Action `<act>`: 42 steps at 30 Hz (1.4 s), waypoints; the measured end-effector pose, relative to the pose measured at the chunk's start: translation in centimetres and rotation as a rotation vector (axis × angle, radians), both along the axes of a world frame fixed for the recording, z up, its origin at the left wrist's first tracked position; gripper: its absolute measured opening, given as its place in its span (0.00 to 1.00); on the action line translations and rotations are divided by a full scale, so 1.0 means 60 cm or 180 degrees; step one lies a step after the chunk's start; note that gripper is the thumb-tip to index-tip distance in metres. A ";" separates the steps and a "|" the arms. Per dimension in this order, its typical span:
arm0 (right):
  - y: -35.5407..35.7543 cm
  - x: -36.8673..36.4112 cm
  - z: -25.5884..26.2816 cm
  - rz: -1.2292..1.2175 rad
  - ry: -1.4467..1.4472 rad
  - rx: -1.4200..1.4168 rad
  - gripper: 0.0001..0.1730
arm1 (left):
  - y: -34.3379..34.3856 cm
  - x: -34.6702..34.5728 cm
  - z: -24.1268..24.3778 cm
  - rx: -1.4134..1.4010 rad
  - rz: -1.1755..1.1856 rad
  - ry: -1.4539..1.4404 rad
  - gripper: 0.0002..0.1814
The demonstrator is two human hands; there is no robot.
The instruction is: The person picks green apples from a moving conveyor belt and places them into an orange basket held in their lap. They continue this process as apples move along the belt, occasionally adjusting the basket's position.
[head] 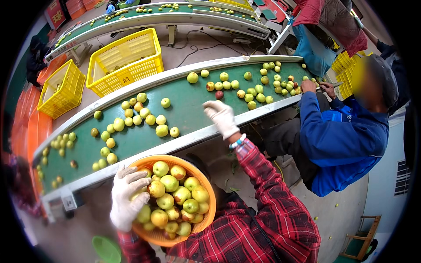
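In a white glove, my left hand [129, 195] lies over the left rim of an orange plastic basket [211, 200] heaped with green-yellow jujube fruits [169, 183], some with brown patches. Its fingers are spread over fruit at the basket's edge; whether it grips one is hidden. My right hand [218, 116], also gloved, hovers over the near edge of a green conveyor belt [194, 108]; its fingers are bent, and I cannot tell if anything is in them. A dark red fruit [219, 95] lies just beyond it. Groups of fruits rest on the belt to both sides.
A co-worker in a blue jacket [342, 138] sits at the right, hands near the belt. Yellow plastic crates [125, 74] stand beyond the belt's far rail, before a second conveyor [158, 18]. A green bowl [106, 250] is low at the left, and a wooden-framed chair [368, 236] stands at lower right.
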State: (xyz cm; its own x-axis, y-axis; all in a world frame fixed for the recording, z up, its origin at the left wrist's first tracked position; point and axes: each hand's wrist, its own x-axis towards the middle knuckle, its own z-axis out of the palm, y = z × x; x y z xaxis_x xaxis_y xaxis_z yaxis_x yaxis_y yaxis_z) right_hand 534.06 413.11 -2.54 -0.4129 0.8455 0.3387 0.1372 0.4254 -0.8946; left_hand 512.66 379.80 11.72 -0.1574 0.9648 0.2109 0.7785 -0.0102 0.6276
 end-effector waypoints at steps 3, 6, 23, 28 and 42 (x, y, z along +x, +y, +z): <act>0.125 0.051 -0.082 -0.0834 0.0028 -0.0528 0.12 | 0.014 0.012 0.002 -0.0016 -0.0049 0.0021 0.23; 0.186 0.097 -0.112 -0.1724 -0.0439 -0.0089 0.13 | 0.022 0.018 0.002 -0.0042 -0.0049 0.0039 0.22; 0.163 0.037 -0.043 -0.0917 -0.1702 0.1370 0.23 | 0.072 0.077 -0.005 -0.0181 -0.0121 0.0034 0.22; 0.180 -0.060 -0.026 -0.0324 -0.2160 0.1553 0.26 | 0.085 0.094 -0.004 -0.0076 -0.0137 -0.0066 0.21; 0.130 -0.127 0.004 0.1310 -0.0871 -0.0042 0.32 | 0.123 0.122 -0.015 0.0020 -0.0133 -0.0119 0.37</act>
